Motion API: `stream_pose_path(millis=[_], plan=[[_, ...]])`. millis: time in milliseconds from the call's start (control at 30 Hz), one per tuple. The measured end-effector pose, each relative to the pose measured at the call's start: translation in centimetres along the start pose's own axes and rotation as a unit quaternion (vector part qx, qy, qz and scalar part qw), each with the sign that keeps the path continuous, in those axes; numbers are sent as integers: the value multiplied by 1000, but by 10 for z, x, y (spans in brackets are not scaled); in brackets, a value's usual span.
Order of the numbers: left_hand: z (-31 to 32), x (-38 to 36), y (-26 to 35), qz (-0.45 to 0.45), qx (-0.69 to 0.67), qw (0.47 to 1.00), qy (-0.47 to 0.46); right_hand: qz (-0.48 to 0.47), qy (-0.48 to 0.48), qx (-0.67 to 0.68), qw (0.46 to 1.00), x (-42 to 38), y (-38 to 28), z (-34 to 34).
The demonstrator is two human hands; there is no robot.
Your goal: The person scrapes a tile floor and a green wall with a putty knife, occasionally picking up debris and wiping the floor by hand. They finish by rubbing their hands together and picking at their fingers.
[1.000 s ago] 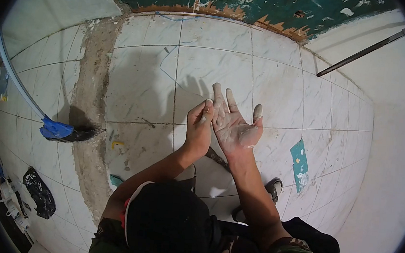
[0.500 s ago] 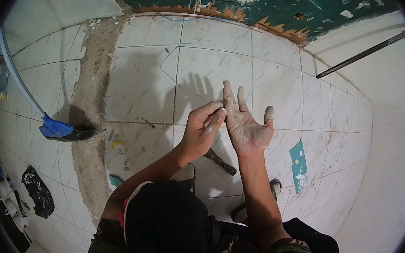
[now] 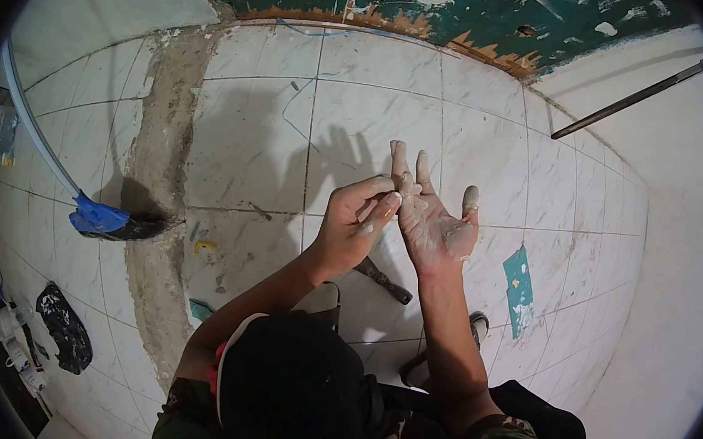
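My left hand [image 3: 349, 226] has its thumb and fingers pinched on a finger at the left side of my right hand [image 3: 436, 227]. The right hand is held palm up, its thumb and other fingers spread. Whitish paste coats the right palm and fingers, with a thicker lump near the pinched finger; smears show on the left thumb and fingers too. On the floor below the hands lies a dark-handled tool [image 3: 386, 281], its far end hidden behind my left hand.
A teal flat piece [image 3: 518, 291] lies on the tiled floor at right. A blue-and-black broom head [image 3: 113, 220] stands at left, near a crumpled black bag [image 3: 64, 326]. A yellow piece [image 3: 205, 248] lies left of my arm. A dark pole [image 3: 629, 99] leans at upper right.
Both hands have shifted slightly right in view. The left hand's pinch stays on the right hand's finger, and the right hand remains palm up.
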State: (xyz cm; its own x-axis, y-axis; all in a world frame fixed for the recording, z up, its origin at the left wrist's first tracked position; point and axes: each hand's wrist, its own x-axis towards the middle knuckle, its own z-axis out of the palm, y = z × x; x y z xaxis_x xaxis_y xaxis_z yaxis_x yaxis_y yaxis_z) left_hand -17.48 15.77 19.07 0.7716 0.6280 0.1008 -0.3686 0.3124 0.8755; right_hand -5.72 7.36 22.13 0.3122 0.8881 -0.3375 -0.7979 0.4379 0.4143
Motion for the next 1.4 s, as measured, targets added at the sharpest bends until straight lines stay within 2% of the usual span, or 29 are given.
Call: stream_pose_path(millis=[100, 200, 267, 467, 867, 967, 1167, 1400], plan=[[-3, 0, -3, -7, 23, 1000, -8, 3, -2, -8, 1000, 0, 2, 1], [-3, 1, -3, 11, 19, 1000, -5, 5, -2, -20, 1000, 0, 3, -1], [-3, 0, -1, 26, 79, 997, 6, 8, -4, -23, 1000, 0, 3, -2], [-8, 3, -4, 60, 112, 992, 6, 12, 2, -11, 1000, -1, 7, -1], [-13, 5, -13, 78, 107, 991, 5, 11, -1, -42, 999, 0, 2, -8], [-16, 5, -12, 59, 133, 989, 3, 12, 4, -9, 1000, -1, 1, -10], [-15, 3, -12, 4, 96, 995, 0, -26, 21, -71, 997, 1, 4, -10], [-17, 5, -12, 44, 141, 989, -19, -20, 12, -53, 998, 0, -5, -12]])
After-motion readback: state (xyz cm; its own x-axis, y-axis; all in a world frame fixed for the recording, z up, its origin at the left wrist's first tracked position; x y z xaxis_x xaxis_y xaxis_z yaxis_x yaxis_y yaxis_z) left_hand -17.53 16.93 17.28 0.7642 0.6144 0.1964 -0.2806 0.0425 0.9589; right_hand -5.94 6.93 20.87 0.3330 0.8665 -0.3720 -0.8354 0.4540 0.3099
